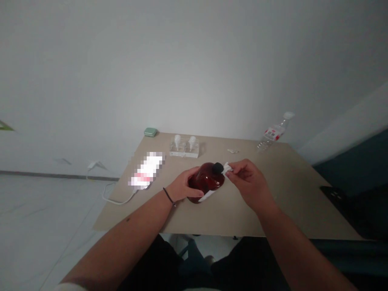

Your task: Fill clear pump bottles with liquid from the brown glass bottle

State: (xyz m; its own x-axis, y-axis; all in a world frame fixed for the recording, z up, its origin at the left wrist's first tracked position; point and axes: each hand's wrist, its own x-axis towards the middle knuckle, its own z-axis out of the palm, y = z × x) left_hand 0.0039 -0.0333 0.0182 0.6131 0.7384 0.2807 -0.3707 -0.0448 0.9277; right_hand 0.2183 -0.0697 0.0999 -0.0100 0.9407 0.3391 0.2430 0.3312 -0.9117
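Note:
A dark red-brown, see-through bottle (209, 176) with a black cap (218, 168) and a white label (207, 195) is tilted to the right above the table. Around its lower part my left hand (187, 185) is closed, thumb on the near side. My right hand (247, 180) pinches a crumpled white tissue (227, 168) close beside the cap. Whether the tissue touches the cap or the bottle's shoulder, I cannot tell.
On the beige table (242, 218) stand a clear box with two white pump tops (184, 148) and a clear plastic bottle (274, 132). A scrap of tissue (233, 151), a green case (150, 132) and a blurred-out phone (147, 170) with a white cable (119, 202) lie there too.

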